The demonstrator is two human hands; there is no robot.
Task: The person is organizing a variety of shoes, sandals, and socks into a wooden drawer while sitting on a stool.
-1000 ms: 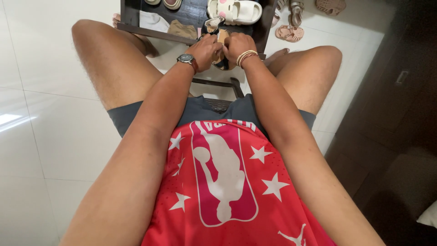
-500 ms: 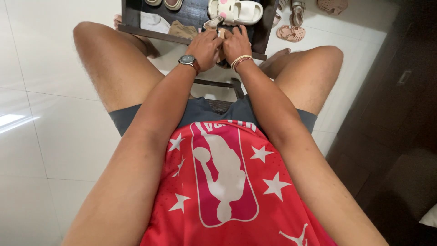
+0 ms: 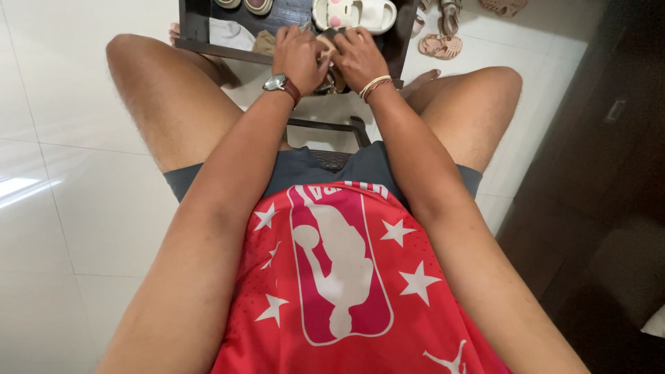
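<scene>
Far left on the dark low shelf: a pair of small beige shoes at the top edge, below them a folded white cloth, then a tan folded piece. Next, left hand, watch on wrist, fingers curled down over a small dark-and-tan cloth item at the shelf's front edge. Touching it from the other side, right hand, beaded bands at wrist, likewise gripping the same item. Behind the knuckles, a white chunky slipper on the shelf. Farther right, on pale floor tiles, pink sandals.
</scene>
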